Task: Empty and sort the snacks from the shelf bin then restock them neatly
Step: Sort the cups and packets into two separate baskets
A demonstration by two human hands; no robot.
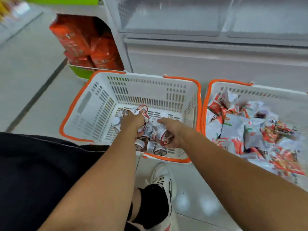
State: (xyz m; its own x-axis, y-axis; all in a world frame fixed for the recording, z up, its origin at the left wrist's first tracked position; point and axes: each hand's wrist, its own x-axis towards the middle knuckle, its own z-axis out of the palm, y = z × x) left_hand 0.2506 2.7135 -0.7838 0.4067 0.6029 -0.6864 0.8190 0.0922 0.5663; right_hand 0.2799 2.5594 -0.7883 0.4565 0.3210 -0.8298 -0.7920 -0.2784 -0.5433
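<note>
A white basket with orange rim (103,104) stands on the floor in front of me, with several small white-and-red snack packets (158,151) lying in its bottom. My left hand (134,122) reaches into it and grips a bunch of those packets. My right hand (171,130) is beside it, curled round more of the same packets. A second white and orange basket (215,85) stands to the right, heaped with white and red snack bags (236,130). Above the baskets the clear shelf bins (175,17) look empty.
Orange boxes (80,42) are stacked in a low shelf end at the back left, on a green base. The white shelf unit (200,64) rises right behind the baskets. My shoe (165,179) is on the tiled floor just before the left basket.
</note>
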